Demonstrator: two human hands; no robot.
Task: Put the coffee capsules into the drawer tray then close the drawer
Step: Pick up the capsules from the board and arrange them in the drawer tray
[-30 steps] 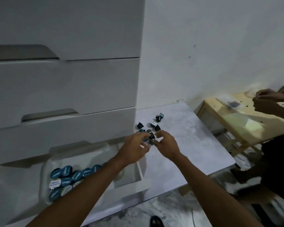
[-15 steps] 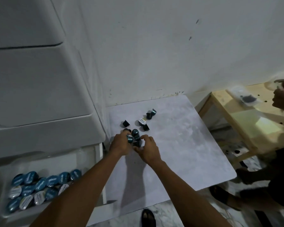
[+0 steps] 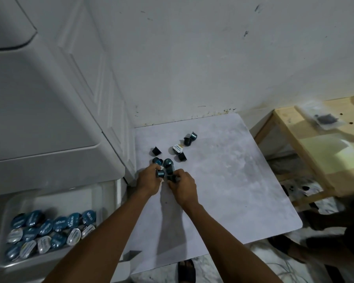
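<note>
Several coffee capsules (image 3: pixel 173 152) await collection on a low grey table (image 3: pixel 223 180) as two hands close over the nearest ones.

From left: the drawer tray (image 3: pixel 6 211), already well stocked with capsules, sits in the open drawer (image 3: pixel 110 193) under the white cabinet (image 3: pixel 49 119). The left hand (image 3: pixel 148 181) pinches one capsule (image 3: pixel 160 173); the right hand (image 3: pixel 183 185) closes on another, mostly hidden. Overfilled hands could drop a round capsule, likely to roll toward the table's front edge and the floor. The cabinet corner crowds the left wrist; open tabletop lies to the right, before the wooden bench (image 3: pixel 315 144).
</note>
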